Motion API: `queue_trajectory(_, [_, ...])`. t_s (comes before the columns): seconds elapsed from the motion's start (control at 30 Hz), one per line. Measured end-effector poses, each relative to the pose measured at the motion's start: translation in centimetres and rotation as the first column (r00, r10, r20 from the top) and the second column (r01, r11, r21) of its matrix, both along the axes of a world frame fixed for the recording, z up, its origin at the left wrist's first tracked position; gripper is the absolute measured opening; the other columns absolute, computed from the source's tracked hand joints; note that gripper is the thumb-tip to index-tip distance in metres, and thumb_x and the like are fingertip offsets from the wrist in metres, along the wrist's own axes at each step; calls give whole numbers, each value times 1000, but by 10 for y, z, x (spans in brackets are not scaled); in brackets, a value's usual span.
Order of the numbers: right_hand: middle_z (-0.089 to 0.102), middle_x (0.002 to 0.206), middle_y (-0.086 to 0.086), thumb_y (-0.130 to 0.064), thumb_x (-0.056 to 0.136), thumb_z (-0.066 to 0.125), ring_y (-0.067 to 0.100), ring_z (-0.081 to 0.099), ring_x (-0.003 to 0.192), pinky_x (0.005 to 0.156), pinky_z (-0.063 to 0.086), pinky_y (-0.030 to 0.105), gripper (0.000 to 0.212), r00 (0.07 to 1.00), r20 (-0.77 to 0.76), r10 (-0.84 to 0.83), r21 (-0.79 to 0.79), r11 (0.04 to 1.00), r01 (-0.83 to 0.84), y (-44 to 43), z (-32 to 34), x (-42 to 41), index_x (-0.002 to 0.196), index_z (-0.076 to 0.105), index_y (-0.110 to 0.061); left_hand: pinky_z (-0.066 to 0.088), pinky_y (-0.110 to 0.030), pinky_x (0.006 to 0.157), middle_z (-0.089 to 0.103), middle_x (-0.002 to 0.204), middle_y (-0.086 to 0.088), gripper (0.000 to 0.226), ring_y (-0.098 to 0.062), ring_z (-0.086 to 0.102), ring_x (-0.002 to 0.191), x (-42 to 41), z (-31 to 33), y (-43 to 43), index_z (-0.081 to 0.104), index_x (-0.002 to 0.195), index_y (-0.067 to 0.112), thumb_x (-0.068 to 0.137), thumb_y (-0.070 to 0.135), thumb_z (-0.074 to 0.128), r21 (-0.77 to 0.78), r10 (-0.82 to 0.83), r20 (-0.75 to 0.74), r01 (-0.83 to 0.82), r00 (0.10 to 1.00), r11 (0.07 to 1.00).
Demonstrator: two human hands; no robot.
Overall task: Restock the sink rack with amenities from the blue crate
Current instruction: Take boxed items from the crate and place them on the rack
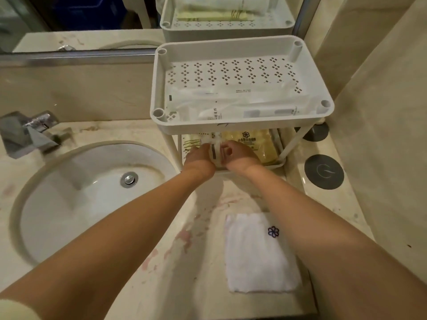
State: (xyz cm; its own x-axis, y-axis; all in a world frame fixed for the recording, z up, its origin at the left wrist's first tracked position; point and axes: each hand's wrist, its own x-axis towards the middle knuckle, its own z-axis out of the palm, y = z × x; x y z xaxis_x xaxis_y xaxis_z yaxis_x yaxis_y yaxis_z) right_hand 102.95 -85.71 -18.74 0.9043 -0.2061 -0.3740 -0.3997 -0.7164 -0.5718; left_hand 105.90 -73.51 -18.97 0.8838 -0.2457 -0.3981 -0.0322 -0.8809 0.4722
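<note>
- The counter (161,262) carries everything; I place the rest by the sink rack (242,125), which stands at the counter's back right corner against the mirror (80,21).
- The sink basin (76,192) lies to the left of the rack, with the tap (30,132) behind the basin.
- The rack's top shelf (231,49) already has clear-wrapped packets (231,105) along its front edge; the back of that shelf is still bare, so I judge there is room for more.
- A folded white cloth (258,252) lies on the counter in front of the rack, nearer to me.
- The lower shelf (277,165) holds a yellow sachet (254,142) on its right side and a pale packet with green stripes (191,142) on its left.
- My left hand (198,155) and my right hand (238,153) meet at the front of the lower shelf, both curled around one small clear packet (216,151), which I am easing in between those two.
- The blue crate is not directly in sight; a blue shape in the mirror may be it, though I cannot tell.
- My judgement: the restock is well along, both shelves partly filled, and this packet is not yet let go.
</note>
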Motion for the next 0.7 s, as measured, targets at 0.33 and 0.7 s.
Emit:
queue_trajectory(0.33, [69, 91, -3, -26, 89, 56, 20, 63, 81, 69, 48, 29, 15, 996, -73, 44, -133, 990, -54, -1, -19, 4, 93, 70, -28, 45, -37, 96, 45, 137, -10, 52, -31, 48, 124, 6, -15, -4, 45, 136, 19, 87, 4, 51, 189, -6, -61, 18, 998, 982])
queue_trajectory(0.7, [50, 122, 8, -38, 97, 40, 29, 53, 107, 93, 46, 40, 35, 960, -192, 205, -303, 918, -257, 3, -5, -13, 125, 60, -29, 42, -41, 105, 39, 142, -12, 44, -30, 41, 129, -3, -19, 0, 51, 136, 22, 94, 15, 41, 287, -177, -4, 171, 984, 943])
